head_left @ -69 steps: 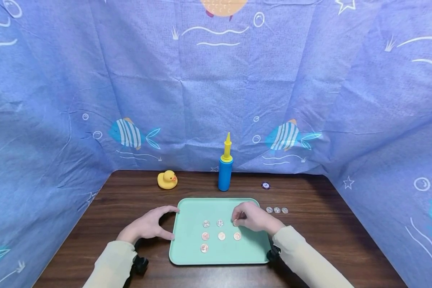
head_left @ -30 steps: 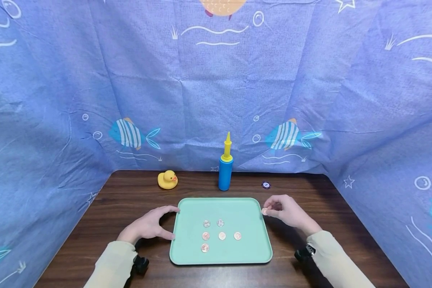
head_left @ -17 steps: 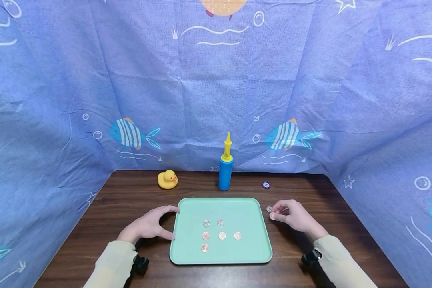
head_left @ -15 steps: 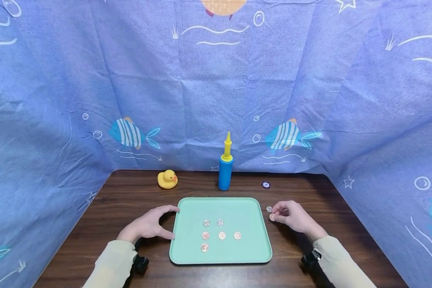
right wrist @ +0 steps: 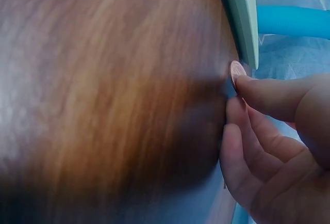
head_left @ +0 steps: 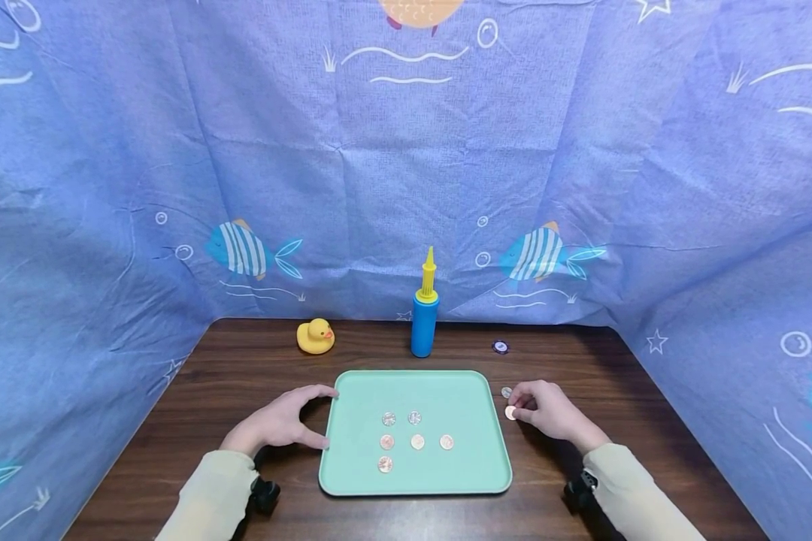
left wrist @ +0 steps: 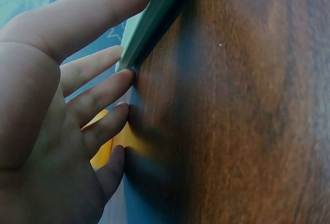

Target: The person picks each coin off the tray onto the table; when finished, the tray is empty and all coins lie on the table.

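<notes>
On the table right of the mint-green tray (head_left: 416,481), my right hand (head_left: 548,409) pinches a copper-coloured coin (head_left: 510,412) between thumb and fingers. The right wrist view has this coin (right wrist: 237,74) at the thumb tip, low by the wood. A silver coin (head_left: 506,392) lies just behind it; the hand covers the spot to its right. My left hand (head_left: 277,422), fingers spread, touches the tray's left rim (left wrist: 154,15) with thumb and fingertips. Two silver coins (head_left: 414,417) lie on the tray, with a row of three copper coins (head_left: 416,442) before them and another copper coin (head_left: 385,464) at front left.
Behind the tray stands a blue and yellow hand pump (head_left: 423,323). A yellow rubber duck (head_left: 316,336) sits at back left, a dark-rimmed poker chip (head_left: 500,347) at back right. Blue fish-patterned cloth (head_left: 406,165) hangs around the dark wooden table (head_left: 230,361).
My right hand has carried the copper coin from the tray's right part over the right rim to the table, then slid slightly towards the front. The left hand has stayed put.
</notes>
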The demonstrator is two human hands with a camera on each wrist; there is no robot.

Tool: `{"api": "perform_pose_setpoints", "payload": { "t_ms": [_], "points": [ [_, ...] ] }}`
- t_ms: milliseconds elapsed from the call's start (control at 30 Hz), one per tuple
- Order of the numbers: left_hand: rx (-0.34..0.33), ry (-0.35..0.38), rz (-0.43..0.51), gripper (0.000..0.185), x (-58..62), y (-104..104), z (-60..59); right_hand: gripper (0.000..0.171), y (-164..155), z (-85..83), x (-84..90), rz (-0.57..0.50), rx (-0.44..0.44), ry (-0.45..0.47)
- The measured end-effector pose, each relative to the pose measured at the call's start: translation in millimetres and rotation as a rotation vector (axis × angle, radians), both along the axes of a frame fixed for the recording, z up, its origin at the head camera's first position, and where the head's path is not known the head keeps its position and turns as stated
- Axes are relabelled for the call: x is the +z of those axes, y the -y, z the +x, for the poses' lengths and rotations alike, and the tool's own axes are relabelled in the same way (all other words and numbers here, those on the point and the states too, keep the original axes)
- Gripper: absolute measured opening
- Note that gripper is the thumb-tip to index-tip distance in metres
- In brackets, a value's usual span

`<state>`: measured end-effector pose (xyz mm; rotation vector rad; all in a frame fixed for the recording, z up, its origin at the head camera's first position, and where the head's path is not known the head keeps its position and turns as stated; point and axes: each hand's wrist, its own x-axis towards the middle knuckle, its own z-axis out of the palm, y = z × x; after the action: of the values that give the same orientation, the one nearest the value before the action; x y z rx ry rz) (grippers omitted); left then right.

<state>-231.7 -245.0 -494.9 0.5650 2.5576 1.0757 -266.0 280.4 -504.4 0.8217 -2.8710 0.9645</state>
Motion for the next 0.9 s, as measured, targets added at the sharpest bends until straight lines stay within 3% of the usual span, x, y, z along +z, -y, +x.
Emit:
{"api": "perform_pose_setpoints", "payload": {
  "t_ms": [900],
  "points": [
    [-0.008, -0.009, -0.015, 0.083, -4.5, 1.9, -2.4, 0.011, 0.1, 5.5, -1.8, 0.058, -0.031, 0.007]
  ]
}}
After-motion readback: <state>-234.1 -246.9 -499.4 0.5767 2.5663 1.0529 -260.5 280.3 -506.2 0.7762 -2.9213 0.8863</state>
